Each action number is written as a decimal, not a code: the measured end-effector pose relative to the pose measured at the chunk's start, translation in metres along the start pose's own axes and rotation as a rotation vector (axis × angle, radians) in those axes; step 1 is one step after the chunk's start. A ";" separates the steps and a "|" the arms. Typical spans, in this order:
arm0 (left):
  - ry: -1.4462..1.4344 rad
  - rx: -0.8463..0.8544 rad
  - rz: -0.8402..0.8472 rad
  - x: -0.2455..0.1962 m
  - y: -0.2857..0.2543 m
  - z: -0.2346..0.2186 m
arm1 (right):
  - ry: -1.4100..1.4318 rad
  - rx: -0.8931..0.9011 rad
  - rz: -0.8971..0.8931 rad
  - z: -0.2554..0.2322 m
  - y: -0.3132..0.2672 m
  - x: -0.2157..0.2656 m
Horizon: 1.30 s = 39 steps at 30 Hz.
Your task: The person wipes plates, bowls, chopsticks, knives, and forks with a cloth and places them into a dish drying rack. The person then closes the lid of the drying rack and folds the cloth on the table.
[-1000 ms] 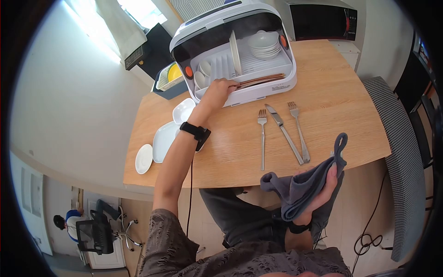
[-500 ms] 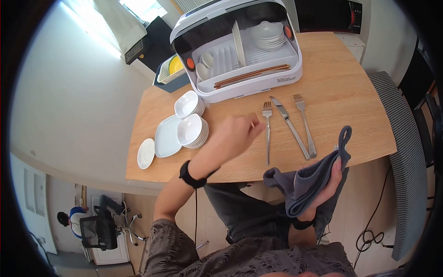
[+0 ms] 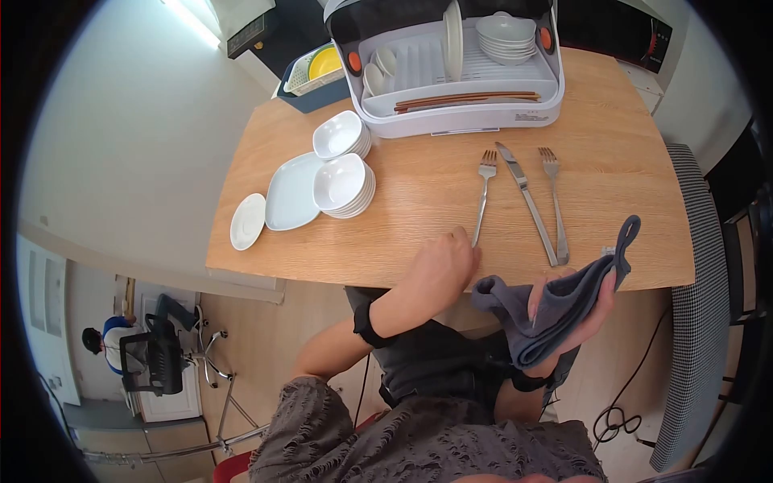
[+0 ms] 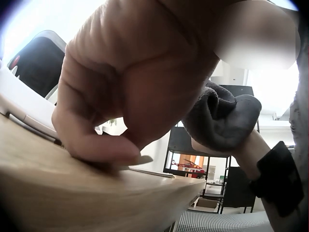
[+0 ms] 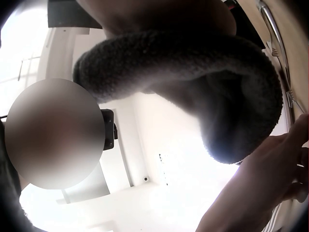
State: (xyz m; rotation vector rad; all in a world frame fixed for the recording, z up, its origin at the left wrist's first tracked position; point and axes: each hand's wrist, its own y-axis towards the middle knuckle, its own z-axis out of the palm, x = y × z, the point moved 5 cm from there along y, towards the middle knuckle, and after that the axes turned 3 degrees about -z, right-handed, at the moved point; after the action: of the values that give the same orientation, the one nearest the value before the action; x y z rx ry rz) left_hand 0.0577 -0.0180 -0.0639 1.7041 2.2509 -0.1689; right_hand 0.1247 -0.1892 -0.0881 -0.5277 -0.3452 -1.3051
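Note:
My left hand (image 3: pixel 443 272) is at the table's front edge, its curled fingers pinching the handle end of a fork (image 3: pixel 484 189) that lies with tines pointing away. In the left wrist view the thumb and fingers (image 4: pixel 104 147) come down right at the tabletop. My right hand (image 3: pixel 597 318) holds a folded dark grey cloth (image 3: pixel 555 310) just off the front edge; the cloth hides part of that hand. Between the two hands and farther in lie a table knife (image 3: pixel 527 201) and a second fork (image 3: pixel 555 201), side by side.
A white dish cabinet (image 3: pixel 483 121) with raised lid holds chopsticks (image 3: pixel 467 101), plates, bowls and spoons. Stacked white bowls (image 3: pixel 342 181), a square plate (image 3: pixel 286 197) and a small oval dish (image 3: pixel 248 221) are at left. A blue basket (image 3: pixel 318 98) stands behind them. Farther off, a person sits on a chair.
My left hand has come back from the chopsticks in the cabinet to the left fork's handle, and that fork now lies slightly turned. The right hand keeps holding the cloth. The view has shifted.

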 end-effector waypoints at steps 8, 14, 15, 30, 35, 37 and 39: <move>0.331 -0.061 -0.007 0.017 -0.019 0.011 | 0.059 0.146 0.058 0.009 0.007 -0.004; 0.213 -0.065 -0.113 0.027 -0.028 0.001 | 0.030 0.084 0.037 0.015 0.011 -0.005; 0.181 -0.105 -0.103 0.029 -0.029 -0.001 | 0.066 0.097 0.043 0.014 0.012 -0.005; -0.610 0.002 0.269 -0.026 -0.063 -0.022 | -0.436 -0.031 -0.565 -0.039 0.007 -0.011; -0.479 0.156 0.318 -0.035 -0.062 -0.005 | -0.233 0.125 -0.196 -0.015 0.007 -0.012; -0.485 0.253 0.321 -0.038 -0.064 0.000 | -0.044 0.096 0.044 0.021 0.001 -0.012; -0.507 0.220 0.325 -0.038 -0.066 0.001 | -0.157 0.164 -0.022 0.011 0.004 -0.016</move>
State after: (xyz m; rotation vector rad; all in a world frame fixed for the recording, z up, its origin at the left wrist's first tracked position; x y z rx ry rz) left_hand 0.0042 -0.0722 -0.0585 1.8489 1.6163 -0.7061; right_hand 0.1256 -0.1690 -0.0878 -0.4898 -0.5849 -1.2469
